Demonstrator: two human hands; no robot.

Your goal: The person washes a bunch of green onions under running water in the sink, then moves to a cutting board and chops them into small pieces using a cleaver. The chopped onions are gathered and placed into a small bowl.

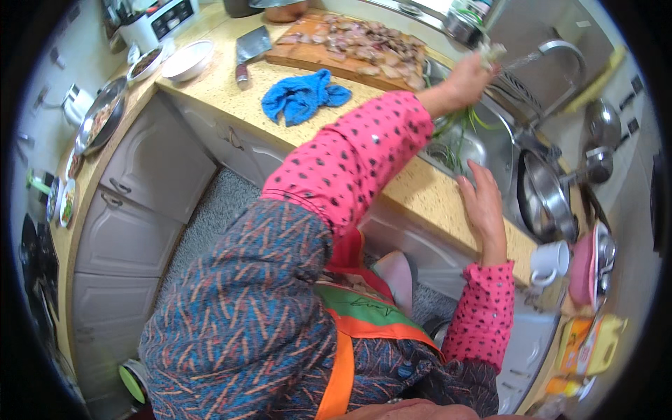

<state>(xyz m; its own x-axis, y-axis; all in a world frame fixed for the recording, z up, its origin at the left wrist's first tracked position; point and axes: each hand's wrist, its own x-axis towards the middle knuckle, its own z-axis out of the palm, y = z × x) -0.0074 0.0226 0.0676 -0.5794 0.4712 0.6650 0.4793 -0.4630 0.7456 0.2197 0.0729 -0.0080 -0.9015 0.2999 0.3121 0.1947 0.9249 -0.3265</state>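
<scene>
My left hand point(466, 81) reaches across above the sink point(506, 123), closed around a bunch of spring onions point(470, 122). Their pale ends point(492, 53) poke out above my fist, blurred, and long green leaves trail into the basin. From the curved tap point(564, 48), water runs close to that hand. My right hand point(484, 207) hovers by the sink's front rim, thumb and fingers apart, with nothing seen in it. More green leaves lie near the basin's bottom, partly covered by my arm.
Sliced raw meat point(367, 44) covers a wooden cutting board point(310, 56) left of the sink. Nearby are a cleaver point(253, 44), a blue cloth point(302, 97) and a white bowl point(188, 60). Metal pans point(548, 194) and a white mug point(549, 262) stand at the right.
</scene>
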